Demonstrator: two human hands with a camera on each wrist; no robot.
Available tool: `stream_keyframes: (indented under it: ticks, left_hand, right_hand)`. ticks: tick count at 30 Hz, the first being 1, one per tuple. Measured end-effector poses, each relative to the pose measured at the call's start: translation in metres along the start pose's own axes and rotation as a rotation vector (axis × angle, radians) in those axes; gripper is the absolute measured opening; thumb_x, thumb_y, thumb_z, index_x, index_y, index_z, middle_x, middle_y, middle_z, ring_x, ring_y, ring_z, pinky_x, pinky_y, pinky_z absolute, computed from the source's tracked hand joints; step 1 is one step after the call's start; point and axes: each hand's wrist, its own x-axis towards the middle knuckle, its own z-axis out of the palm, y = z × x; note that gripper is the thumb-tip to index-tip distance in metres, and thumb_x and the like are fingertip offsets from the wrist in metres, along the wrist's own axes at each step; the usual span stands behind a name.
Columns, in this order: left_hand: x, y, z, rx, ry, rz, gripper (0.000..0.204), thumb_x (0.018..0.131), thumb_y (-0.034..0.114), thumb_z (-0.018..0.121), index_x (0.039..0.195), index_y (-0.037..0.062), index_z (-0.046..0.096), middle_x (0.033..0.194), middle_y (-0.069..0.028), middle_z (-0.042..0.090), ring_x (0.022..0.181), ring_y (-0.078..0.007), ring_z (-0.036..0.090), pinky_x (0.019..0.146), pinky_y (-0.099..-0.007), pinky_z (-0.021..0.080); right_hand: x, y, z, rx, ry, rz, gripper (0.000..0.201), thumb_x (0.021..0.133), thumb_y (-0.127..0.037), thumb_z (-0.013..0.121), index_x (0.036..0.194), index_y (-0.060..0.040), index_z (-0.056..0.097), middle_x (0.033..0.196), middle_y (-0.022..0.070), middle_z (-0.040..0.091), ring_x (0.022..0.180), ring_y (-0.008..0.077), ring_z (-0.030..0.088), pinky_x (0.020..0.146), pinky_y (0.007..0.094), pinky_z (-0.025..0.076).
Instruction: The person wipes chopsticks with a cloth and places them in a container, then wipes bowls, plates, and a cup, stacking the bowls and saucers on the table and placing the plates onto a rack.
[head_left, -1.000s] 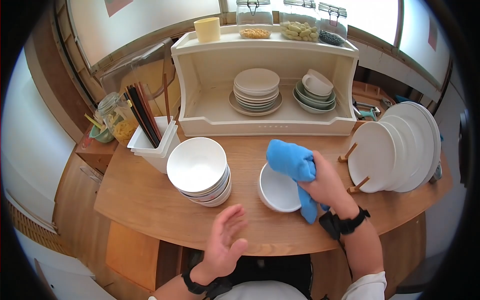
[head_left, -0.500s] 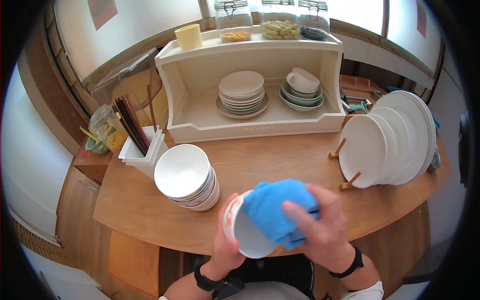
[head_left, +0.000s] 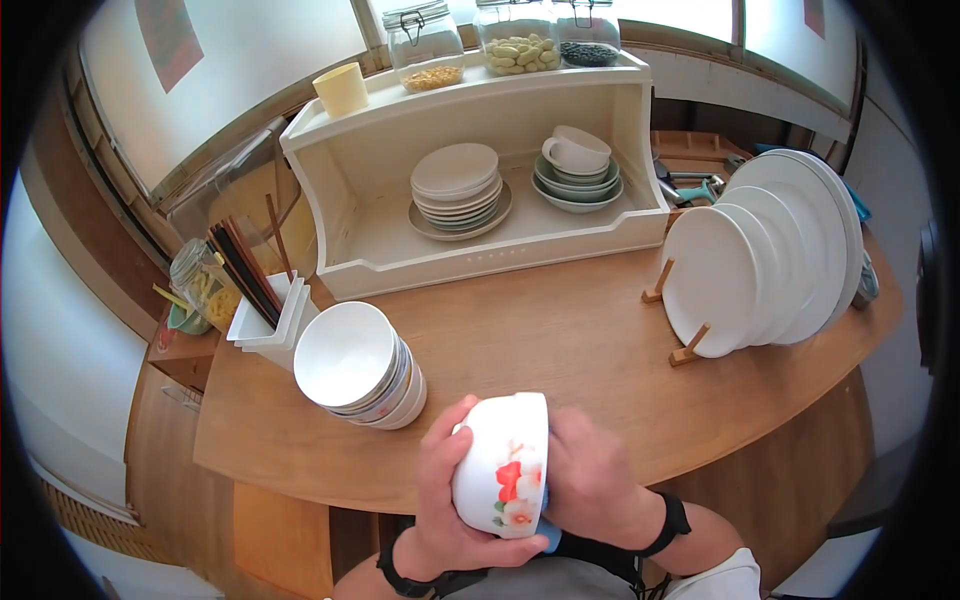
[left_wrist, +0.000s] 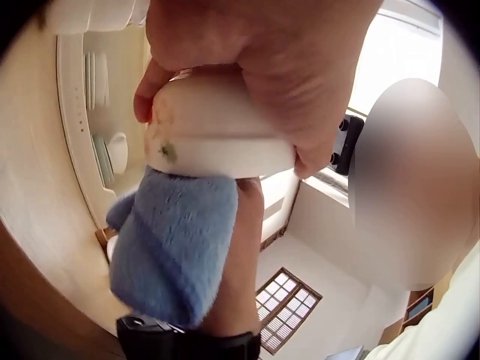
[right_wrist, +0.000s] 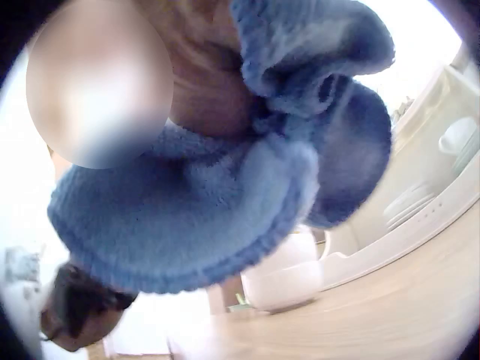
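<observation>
My left hand (head_left: 440, 505) grips a white bowl (head_left: 485, 455) with red flowers, tilted on its side with its mouth toward the right. The thumb lies along its lower edge and the fingers reach round the far side. At the mouth, my right hand (head_left: 590, 480) presses a blue cloth (left_wrist: 176, 244) into the bowl; its fingers are partly hidden by the rim. In the right wrist view the towel-like cloth (right_wrist: 187, 225) bunches in folds around that hand. To the left stands a stack of white bowls (head_left: 345, 355).
A white chopstick holder (head_left: 270, 330) stands behind the stack. At the back, a cream shelf (head_left: 480, 262) holds stacked plates (head_left: 455, 170) and green bowls with a cup (head_left: 578, 150). Large white plates (head_left: 710, 280) lean in a wooden rack at the right.
The bowl has come off the table into the left hand and turned so its flowered outside faces the head camera. The right hand has brought the cloth into its mouth.
</observation>
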Motion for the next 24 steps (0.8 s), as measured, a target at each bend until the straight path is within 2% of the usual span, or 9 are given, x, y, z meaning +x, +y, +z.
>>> stream_keyframes:
  ticks: [2, 4, 8, 11, 13, 15, 20, 22, 24]
  left_hand:
    - [0.005, 0.002, -0.009, 0.165, -0.127, 0.054, 0.106, 0.059, 0.037, 0.089, 0.141, 0.0045, 0.03, 0.139, -0.0298, 0.033, 0.124, -0.0403, 0.044, 0.101, -0.0454, 0.039]
    - [0.006, 0.002, -0.015, 0.038, -0.278, -0.012, 0.108, 0.059, 0.037, 0.089, 0.142, 0.0044, 0.029, 0.14, -0.0305, 0.033, 0.127, -0.04, 0.042, 0.104, -0.0462, 0.036]
    - [-0.001, 0.001, -0.002, -0.591, 0.001, -0.207, 0.116, 0.058, 0.044, 0.089, 0.145, 0.0051, 0.023, 0.139, -0.028, 0.038, 0.127, -0.0361, 0.044, 0.106, -0.0469, 0.037]
    - [-0.001, 0.005, -0.009, -0.608, 0.239, -0.602, 0.11, 0.067, 0.069, 0.069, 0.146, 0.006, 0.024, 0.14, -0.0166, 0.041, 0.126, -0.0296, 0.046, 0.103, -0.0449, 0.042]
    - [-0.005, 0.0, -0.008, -0.704, 0.316, -0.643, 0.113, 0.066, 0.07, 0.069, 0.146, 0.0045, 0.023, 0.14, -0.0165, 0.04, 0.125, -0.0303, 0.046, 0.103, -0.0438, 0.042]
    - [-0.011, 0.0, -0.01, -0.766, 0.317, -0.651, 0.113, 0.066, 0.066, 0.073, 0.146, 0.0046, 0.022, 0.141, -0.0166, 0.04, 0.126, -0.0301, 0.046, 0.104, -0.0437, 0.041]
    - [-0.016, -0.011, -0.012, -0.587, -0.168, -0.222, 0.11, 0.06, 0.038, 0.088, 0.143, 0.0028, 0.026, 0.143, -0.0274, 0.034, 0.132, -0.0366, 0.038, 0.108, -0.0477, 0.032]
    - [-0.001, 0.007, -0.018, -0.27, -0.322, -0.073, 0.104, 0.063, 0.036, 0.087, 0.142, 0.0083, 0.027, 0.14, -0.0292, 0.035, 0.129, -0.0403, 0.041, 0.106, -0.0508, 0.036]
    - [0.008, 0.022, -0.02, -0.188, -0.292, -0.002, 0.08, 0.076, 0.031, 0.078, 0.137, 0.0011, 0.035, 0.136, -0.0322, 0.039, 0.124, -0.0452, 0.044, 0.104, -0.0491, 0.035]
  right_hand:
    - [-0.007, 0.006, 0.002, 0.036, -0.112, 0.019, 0.037, 0.079, -0.016, 0.067, 0.112, -0.0009, 0.059, 0.105, 0.0178, 0.061, 0.092, 0.0373, 0.061, 0.073, 0.0413, 0.052]
    - [-0.011, 0.019, 0.004, 0.576, -0.41, -0.126, 0.036, 0.082, -0.017, 0.066, 0.115, -0.0031, 0.059, 0.108, 0.0165, 0.062, 0.098, 0.036, 0.06, 0.08, 0.0402, 0.051]
    - [-0.013, 0.003, -0.018, 1.102, -0.456, 0.031, 0.041, 0.082, -0.017, 0.072, 0.118, -0.0023, 0.06, 0.126, 0.0142, 0.058, 0.116, 0.0309, 0.055, 0.102, 0.0396, 0.04]
    - [-0.018, -0.005, -0.04, 0.961, -0.112, 0.177, 0.056, 0.081, -0.024, 0.074, 0.129, -0.003, 0.053, 0.132, 0.0201, 0.052, 0.122, 0.0319, 0.05, 0.106, 0.0448, 0.035]
    - [-0.02, 0.002, -0.047, 0.893, 0.037, 0.3, 0.064, 0.08, -0.026, 0.075, 0.134, -0.0032, 0.049, 0.134, 0.0217, 0.05, 0.125, 0.0326, 0.048, 0.106, 0.0463, 0.034]
    - [-0.022, 0.01, -0.045, 0.535, 0.186, 0.054, 0.062, 0.079, -0.022, 0.077, 0.133, -0.0039, 0.05, 0.127, 0.0167, 0.055, 0.119, 0.0292, 0.053, 0.103, 0.042, 0.037]
    - [-0.029, 0.027, 0.0, 0.782, -0.067, -0.076, 0.104, 0.074, -0.02, 0.082, 0.151, -0.0087, 0.013, 0.147, 0.0229, 0.031, 0.129, 0.0339, 0.043, 0.104, 0.0476, 0.036]
    - [-0.024, 0.025, 0.019, 1.213, 0.101, -0.111, 0.103, 0.074, -0.016, 0.082, 0.151, -0.0086, 0.014, 0.146, 0.0242, 0.032, 0.13, 0.0327, 0.043, 0.104, 0.0447, 0.038]
    - [-0.018, 0.031, 0.02, 1.213, 0.104, -0.087, 0.089, 0.076, -0.013, 0.081, 0.146, -0.0075, 0.026, 0.141, 0.0249, 0.04, 0.128, 0.0315, 0.046, 0.103, 0.042, 0.04]
